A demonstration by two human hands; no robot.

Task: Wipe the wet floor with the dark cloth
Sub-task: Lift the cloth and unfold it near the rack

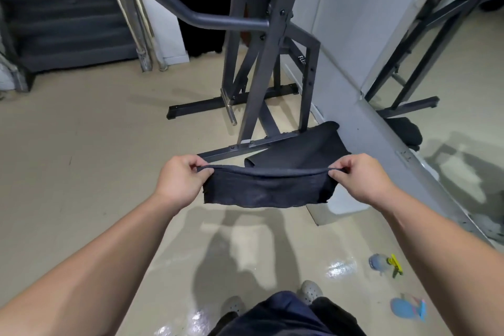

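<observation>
While both bare forearms reach forward from the lower corners of the view, the left hand (182, 179) and right hand (362, 178) are held level with each other, well apart, with the cloth (268, 189) stretched between them. Each hand is turned knuckles-up, thumb and curled fingers pinching a top corner: the left grip is clenched on the cloth's left end, the right grip on its right end. The cloth's upper edge runs taut from hand to hand with a slight sag in the middle, and the rest hangs down in a short dark band with a ragged lower hem, clear of the floor (81, 172). Just beyond it a second dark cloth (305, 148) lies on the floor against the foot of a metal rack (259, 63), beside a grey wall (341, 35). Below the hands the floor is glossy, with bright wet patches (341, 267) near the person's grey clogs (309, 290). To the right of the feet lie a bluish item with a yellow clip (386, 263) and a blue item (407, 308). A mirror (463, 90) fills the right side.
</observation>
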